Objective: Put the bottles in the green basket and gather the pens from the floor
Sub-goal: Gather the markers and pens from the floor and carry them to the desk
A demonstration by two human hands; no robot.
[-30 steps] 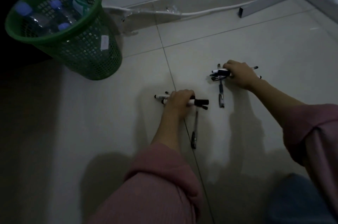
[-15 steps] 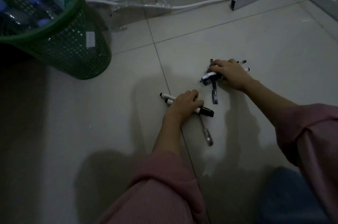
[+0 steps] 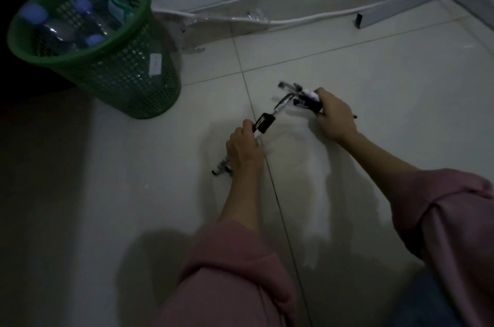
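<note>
The green mesh basket (image 3: 128,80) stands on the floor at the upper left. Clear bottles (image 3: 57,30) with blue caps lie inside it. My left hand (image 3: 244,149) is closed around a bundle of black-and-white pens (image 3: 263,123) at the middle of the floor; their ends stick out above and below my fist. My right hand (image 3: 334,118) grips another bunch of pens (image 3: 304,98), whose tips point up and left. The two bundles nearly touch. No loose pen shows on the tiles.
A white cable (image 3: 307,19) runs along the skirting at the back wall. A grey metal frame leg (image 3: 387,12) rests on the floor at the upper right. Something dark (image 3: 16,91) stands behind the basket on the left. My pink sleeves fill the bottom.
My left hand turned its pens from lying crosswise to pointing up-right toward the right hand. The loose pens that lay on the tiles between and below my hands are no longer there.
</note>
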